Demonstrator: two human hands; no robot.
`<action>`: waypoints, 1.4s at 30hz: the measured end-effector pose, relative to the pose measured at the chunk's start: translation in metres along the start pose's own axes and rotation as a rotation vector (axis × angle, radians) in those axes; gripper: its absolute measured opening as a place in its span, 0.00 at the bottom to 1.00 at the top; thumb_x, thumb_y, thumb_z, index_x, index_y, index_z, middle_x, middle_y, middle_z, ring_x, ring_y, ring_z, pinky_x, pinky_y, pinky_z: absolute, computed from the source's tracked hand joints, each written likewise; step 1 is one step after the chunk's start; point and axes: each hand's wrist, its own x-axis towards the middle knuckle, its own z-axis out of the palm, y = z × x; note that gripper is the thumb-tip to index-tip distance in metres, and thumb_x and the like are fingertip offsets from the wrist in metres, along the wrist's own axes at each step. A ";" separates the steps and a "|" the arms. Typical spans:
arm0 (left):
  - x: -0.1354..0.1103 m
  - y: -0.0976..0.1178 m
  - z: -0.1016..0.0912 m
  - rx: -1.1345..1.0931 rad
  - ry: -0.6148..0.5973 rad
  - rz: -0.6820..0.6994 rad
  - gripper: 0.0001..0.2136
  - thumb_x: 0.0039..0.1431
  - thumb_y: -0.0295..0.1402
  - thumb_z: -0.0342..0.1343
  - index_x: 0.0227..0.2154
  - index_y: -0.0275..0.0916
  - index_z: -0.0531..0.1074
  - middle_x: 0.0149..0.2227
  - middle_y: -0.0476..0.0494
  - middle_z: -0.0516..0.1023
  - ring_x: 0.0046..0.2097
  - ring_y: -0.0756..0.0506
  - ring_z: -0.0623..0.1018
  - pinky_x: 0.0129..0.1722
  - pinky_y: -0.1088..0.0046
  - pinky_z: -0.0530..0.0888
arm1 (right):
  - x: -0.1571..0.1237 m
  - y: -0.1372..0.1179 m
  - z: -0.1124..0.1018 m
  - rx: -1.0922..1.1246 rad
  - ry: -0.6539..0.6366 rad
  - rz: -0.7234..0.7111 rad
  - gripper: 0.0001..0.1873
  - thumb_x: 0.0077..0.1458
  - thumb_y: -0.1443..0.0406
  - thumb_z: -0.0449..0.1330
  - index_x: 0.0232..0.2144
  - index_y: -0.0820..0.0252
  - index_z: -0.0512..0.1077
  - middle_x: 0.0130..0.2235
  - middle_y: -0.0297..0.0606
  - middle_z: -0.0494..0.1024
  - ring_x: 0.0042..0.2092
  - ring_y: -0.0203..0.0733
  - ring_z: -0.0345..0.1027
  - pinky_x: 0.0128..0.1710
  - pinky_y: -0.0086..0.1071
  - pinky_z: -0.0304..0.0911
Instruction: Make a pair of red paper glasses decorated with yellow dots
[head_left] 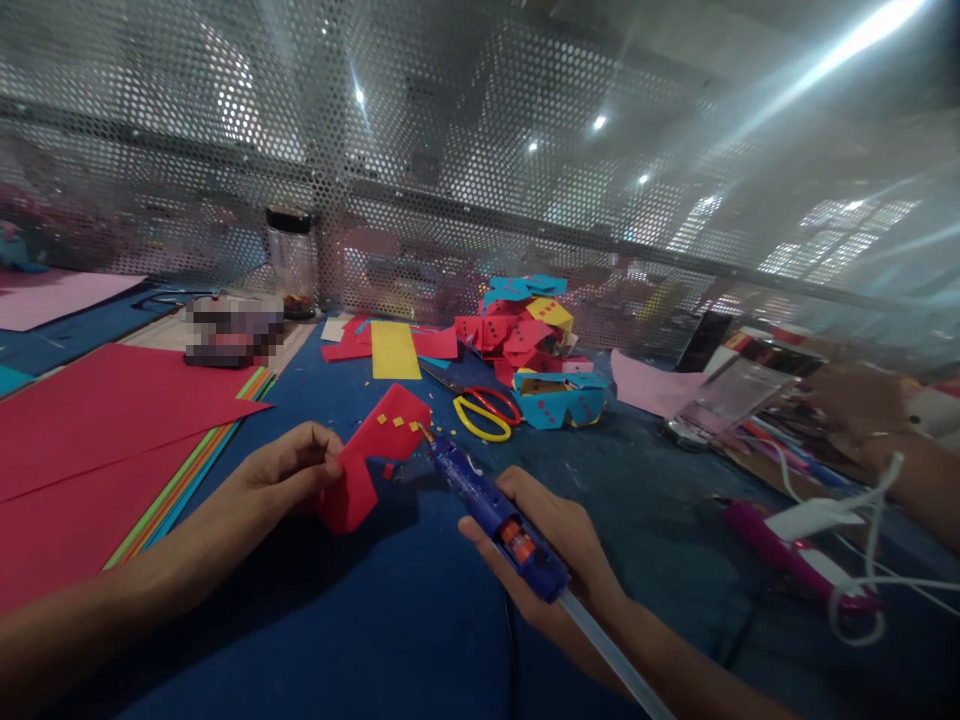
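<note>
My left hand [285,470] pinches a red folded paper cutout [352,495] by its left part, holding it above the blue table. A short row of small yellow paper diamonds [398,423] lies along the cutout's upper part. Wrapped in my right hand [559,530] is a blue glue gun [465,480] with a long clear glue stick out of its back. Its nozzle points up-left and is at the cutout's right edge, by the last diamond; whether it touches is unclear. Tiny yellow and red paper scraps lie around the cutout.
Scissors [487,415] with red and yellow handles lie beyond the glue gun, near a pile of folded paper pieces [517,330] and blue paper glasses [559,400]. Red sheets [112,430] are stacked left. A magenta glue gun [787,550] and another person's arm [885,440] are right.
</note>
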 end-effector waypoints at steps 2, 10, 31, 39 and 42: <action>0.000 -0.001 -0.001 0.003 0.001 0.009 0.11 0.64 0.45 0.58 0.35 0.44 0.67 0.29 0.54 0.73 0.32 0.48 0.72 0.34 0.72 0.68 | 0.003 -0.006 -0.003 0.049 0.024 0.042 0.07 0.59 0.67 0.59 0.31 0.55 0.63 0.29 0.30 0.70 0.25 0.33 0.63 0.25 0.28 0.57; 0.000 0.007 0.003 0.074 0.038 0.013 0.14 0.60 0.48 0.60 0.34 0.43 0.69 0.27 0.54 0.72 0.30 0.48 0.71 0.32 0.73 0.66 | 0.004 -0.007 0.002 0.156 0.196 0.270 0.10 0.61 0.56 0.61 0.31 0.54 0.70 0.27 0.34 0.74 0.27 0.39 0.69 0.25 0.31 0.65; -0.005 0.015 0.006 0.082 0.004 0.000 0.14 0.51 0.47 0.66 0.30 0.41 0.77 0.26 0.51 0.76 0.27 0.50 0.70 0.27 0.76 0.65 | 0.048 -0.003 0.012 0.569 0.059 0.519 0.14 0.53 0.54 0.65 0.29 0.58 0.71 0.19 0.25 0.68 0.21 0.33 0.63 0.27 0.29 0.63; -0.007 0.019 0.010 0.092 0.029 -0.022 0.15 0.48 0.48 0.67 0.30 0.41 0.78 0.26 0.50 0.76 0.27 0.48 0.71 0.27 0.75 0.66 | 0.044 0.001 0.018 0.563 0.051 0.503 0.11 0.52 0.57 0.64 0.29 0.58 0.71 0.20 0.26 0.69 0.21 0.33 0.63 0.26 0.29 0.64; -0.006 0.018 0.010 0.090 0.031 -0.018 0.17 0.47 0.49 0.68 0.32 0.41 0.78 0.28 0.51 0.77 0.28 0.49 0.71 0.28 0.76 0.66 | 0.043 -0.001 0.016 0.537 0.061 0.511 0.10 0.52 0.57 0.64 0.30 0.58 0.71 0.21 0.26 0.69 0.22 0.33 0.64 0.27 0.29 0.65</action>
